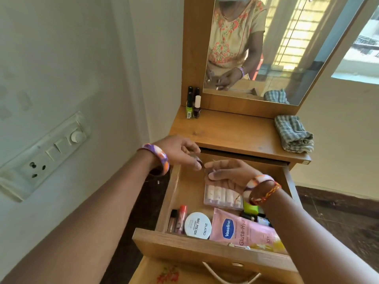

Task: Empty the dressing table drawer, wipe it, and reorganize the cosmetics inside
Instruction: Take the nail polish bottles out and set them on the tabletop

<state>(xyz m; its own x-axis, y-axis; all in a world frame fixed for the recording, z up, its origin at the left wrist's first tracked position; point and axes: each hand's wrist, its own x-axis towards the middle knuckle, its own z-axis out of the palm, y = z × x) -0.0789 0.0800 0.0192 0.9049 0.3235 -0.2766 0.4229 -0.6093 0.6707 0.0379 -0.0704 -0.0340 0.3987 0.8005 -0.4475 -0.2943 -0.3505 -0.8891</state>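
Note:
The wooden drawer [205,251] of the dressing table is pulled out. Above its back half, my left hand [180,152] and my right hand [227,173] meet fingertip to fingertip. Both pinch a small dark item [202,163]; I cannot make out what it is. In the drawer lie a clear case of white tubes [220,196], a round white nail polish tin [198,225], a pink Vaseline sachet [244,230], a red lip tube [182,217], a dark-capped tube [172,221], and a green item [250,209] with dark bottles [256,219], partly hidden under my right wrist.
Three nail polish bottles [193,105] stand at the tabletop's back left below the mirror [276,48]. A folded checked cloth [293,134] lies at the tabletop's right. A switchboard [47,154] is on the left wall. A bag handle [225,277] shows below the drawer.

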